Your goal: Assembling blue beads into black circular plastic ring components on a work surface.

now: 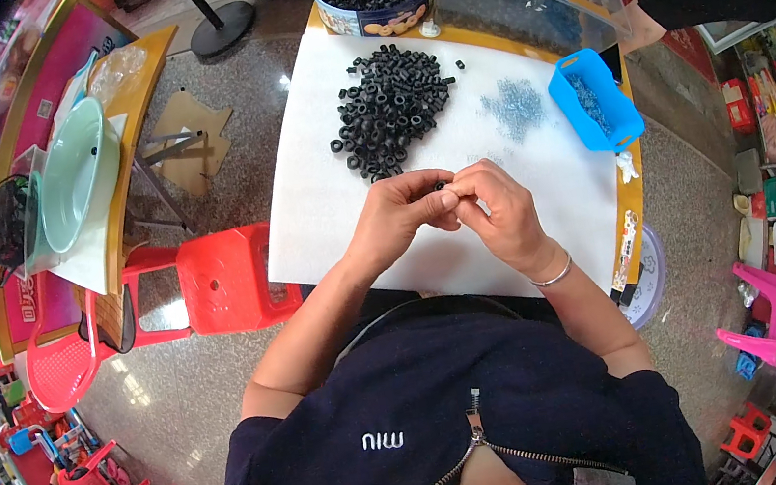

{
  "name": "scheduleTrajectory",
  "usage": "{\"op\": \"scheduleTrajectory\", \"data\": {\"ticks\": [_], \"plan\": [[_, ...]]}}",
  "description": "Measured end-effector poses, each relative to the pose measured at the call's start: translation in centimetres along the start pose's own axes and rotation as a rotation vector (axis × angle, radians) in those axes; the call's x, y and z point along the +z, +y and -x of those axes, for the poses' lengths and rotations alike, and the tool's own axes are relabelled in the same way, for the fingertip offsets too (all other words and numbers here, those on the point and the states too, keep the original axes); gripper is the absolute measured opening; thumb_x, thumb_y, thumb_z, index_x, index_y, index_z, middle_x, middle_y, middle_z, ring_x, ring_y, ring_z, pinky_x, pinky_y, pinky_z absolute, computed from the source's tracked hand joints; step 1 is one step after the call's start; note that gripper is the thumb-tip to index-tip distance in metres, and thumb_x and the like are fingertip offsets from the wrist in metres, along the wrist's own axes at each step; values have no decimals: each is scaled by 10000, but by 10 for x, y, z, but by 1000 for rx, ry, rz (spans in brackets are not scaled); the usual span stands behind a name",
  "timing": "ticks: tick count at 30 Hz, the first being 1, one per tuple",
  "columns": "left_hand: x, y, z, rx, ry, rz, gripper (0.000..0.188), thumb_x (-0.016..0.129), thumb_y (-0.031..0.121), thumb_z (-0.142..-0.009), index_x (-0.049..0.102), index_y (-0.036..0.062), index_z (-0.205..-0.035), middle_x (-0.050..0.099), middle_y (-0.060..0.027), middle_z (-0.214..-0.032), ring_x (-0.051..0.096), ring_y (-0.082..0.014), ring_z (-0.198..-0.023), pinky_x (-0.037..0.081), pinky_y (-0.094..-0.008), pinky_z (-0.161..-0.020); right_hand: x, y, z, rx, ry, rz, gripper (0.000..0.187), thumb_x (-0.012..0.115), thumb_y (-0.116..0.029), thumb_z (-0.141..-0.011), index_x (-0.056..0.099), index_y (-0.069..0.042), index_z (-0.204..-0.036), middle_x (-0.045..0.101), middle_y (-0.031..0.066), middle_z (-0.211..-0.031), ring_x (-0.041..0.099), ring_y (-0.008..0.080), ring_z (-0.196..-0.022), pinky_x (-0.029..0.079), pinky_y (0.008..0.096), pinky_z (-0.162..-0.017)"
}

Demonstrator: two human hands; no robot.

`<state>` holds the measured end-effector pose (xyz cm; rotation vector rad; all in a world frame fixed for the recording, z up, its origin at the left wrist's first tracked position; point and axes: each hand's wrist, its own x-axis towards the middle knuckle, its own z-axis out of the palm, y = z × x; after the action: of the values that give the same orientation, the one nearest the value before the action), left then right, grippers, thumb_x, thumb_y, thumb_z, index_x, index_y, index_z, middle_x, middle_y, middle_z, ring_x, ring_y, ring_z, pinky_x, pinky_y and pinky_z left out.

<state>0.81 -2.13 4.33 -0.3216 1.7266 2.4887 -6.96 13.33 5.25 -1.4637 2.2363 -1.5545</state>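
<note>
Over the near part of a white-covered table [323,202], my two hands meet at the fingertips. My left hand [404,212] pinches a small black ring-shaped piece [440,186], mostly hidden by the fingers. Closed against it is my right hand [502,209], thumb and forefinger pressed together; whatever they grip is too small to make out. Just beyond the left hand lies a heap of black ring-shaped pieces [392,93]. Tiny bluish clear bits [516,107] are scattered to its right, and more of them lie in a blue plastic basket [627,121].
At the table's far edge stand a round tin [347,22] of black pieces and a clear plastic box [524,10]. Another person's arm [640,26] is at the far right. A red stool [227,280] and a side table with a green basin [104,148] are on the left.
</note>
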Motion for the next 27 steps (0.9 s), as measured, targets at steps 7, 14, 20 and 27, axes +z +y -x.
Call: {"op": "scheduleTrajectory", "data": {"ticks": [7, 14, 20, 27], "plan": [[-18, -8, -6, -209, -220, -47, 353, 556, 215, -928, 562, -68, -1138, 625, -74, -862, 622, -131, -700, 533, -260, -648, -2, 7, 8, 181, -121, -60, 135, 645, -14, -780, 577, -34, -895, 547, 70, -837, 544, 179, -750, 460, 299, -672], [-2, -16, -7, -193, -66, 258, 311, 484, 241, -967, 555, -44, -1070, 518, -27, -776, 489, -95, -583, 490, -234, -514, 16, 27, 18, 421, 36, -499, 271, 532, -266, -941, 534, -45, -1098, 526, 33, -920, 521, 102, -752, 473, 242, -655], [24, -27, -3, -138, 60, 226, 269, 437, 272, -982, 539, 25, -949, 436, 27, -638, 392, -62, -514, 323, -211, -423, 34, -6, 13, 712, 60, -624, 354, 403, -333, -990, 517, -30, -1133, 560, 77, -1018, 555, 127, -801, 494, 264, -712], [27, -28, -3, -108, 95, 370, 271, 458, 303, -974, 539, 47, -934, 448, 23, -650, 374, -70, -509, 295, -212, -433, 29, -10, 9, 715, 42, -572, 270, 448, -228, -973, 530, -24, -1130, 574, 64, -980, 557, 123, -827, 488, 257, -714]]}}
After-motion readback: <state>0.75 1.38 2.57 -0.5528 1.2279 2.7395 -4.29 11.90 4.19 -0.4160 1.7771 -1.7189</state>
